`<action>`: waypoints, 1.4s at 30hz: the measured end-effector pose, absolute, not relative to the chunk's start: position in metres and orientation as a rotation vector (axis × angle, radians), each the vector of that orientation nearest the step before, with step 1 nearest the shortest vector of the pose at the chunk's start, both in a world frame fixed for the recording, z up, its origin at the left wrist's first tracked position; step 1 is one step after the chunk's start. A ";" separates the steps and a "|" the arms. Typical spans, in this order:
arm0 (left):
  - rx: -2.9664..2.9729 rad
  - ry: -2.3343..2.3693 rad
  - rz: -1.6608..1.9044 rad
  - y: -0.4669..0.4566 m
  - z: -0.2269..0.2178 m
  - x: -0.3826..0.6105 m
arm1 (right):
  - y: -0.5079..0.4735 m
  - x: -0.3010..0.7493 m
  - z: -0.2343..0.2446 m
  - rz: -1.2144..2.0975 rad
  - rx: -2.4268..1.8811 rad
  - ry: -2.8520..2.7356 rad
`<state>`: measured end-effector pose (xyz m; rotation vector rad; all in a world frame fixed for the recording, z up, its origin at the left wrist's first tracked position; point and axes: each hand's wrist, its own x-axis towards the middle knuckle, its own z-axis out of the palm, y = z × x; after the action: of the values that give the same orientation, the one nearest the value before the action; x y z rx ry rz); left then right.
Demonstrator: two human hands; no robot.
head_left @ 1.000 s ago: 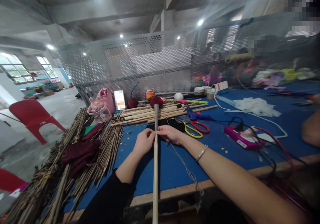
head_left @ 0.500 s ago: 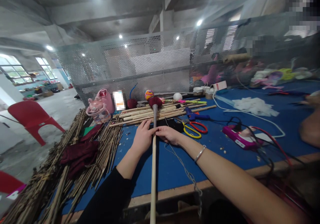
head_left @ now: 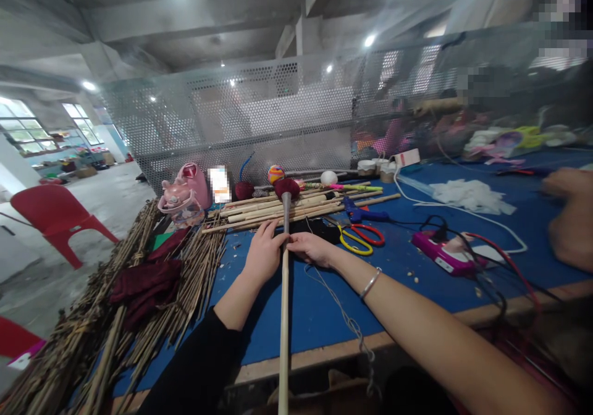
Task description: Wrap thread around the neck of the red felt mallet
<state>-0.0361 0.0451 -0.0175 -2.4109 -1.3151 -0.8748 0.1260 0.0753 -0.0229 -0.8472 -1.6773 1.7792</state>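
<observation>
A long pale wooden stick (head_left: 284, 316) runs from the bottom edge out over the blue table (head_left: 407, 279), ending in a dark red padded ball (head_left: 286, 188). My left hand (head_left: 262, 255) rests against the stick's left side, fingers pressed on it. On the other side my right hand (head_left: 314, 248) pinches the stick at the same spot. A thin grey string (head_left: 345, 316) trails from under my right hand toward the table's front edge. A bracelet sits on my right wrist.
Bundles of thin brown sticks (head_left: 139, 304) with dark red cloth (head_left: 146, 282) lie at left. Behind the hands are more wooden rods (head_left: 296, 208), yellow and red scissors (head_left: 361, 239), a blue glue gun (head_left: 364, 214), a pink device with cables (head_left: 442, 254), white stuffing (head_left: 467, 196). Another person's arm (head_left: 569, 217) shows at right.
My left hand has opened from a pinch to fingers laid along the stick. The view drifted slightly. The other person's arm at right moved further in.
</observation>
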 end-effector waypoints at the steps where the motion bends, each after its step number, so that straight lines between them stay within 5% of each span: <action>1: -2.413 -1.324 -0.887 0.044 -0.017 -0.035 | 0.076 0.126 -0.023 1.776 -0.845 -1.679; 18: -2.354 -2.051 -1.342 0.043 -0.020 -0.026 | 0.078 0.124 -0.025 1.778 -0.913 -1.682; 27: -2.365 -2.314 -1.103 0.070 0.008 -0.018 | 0.077 0.123 -0.025 1.721 -0.933 -1.701; 36: -2.286 -2.232 -1.350 0.046 -0.009 -0.036 | 0.075 0.123 -0.021 1.743 -0.947 -1.667; 42: -2.543 -2.302 -1.146 0.019 -0.009 -0.036 | 0.078 0.125 -0.027 1.775 -0.919 -1.646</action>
<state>-0.0356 0.0190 -0.0086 -2.5431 -2.3018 -1.1460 0.1246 0.0779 -0.0273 -0.9193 -1.6457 1.7750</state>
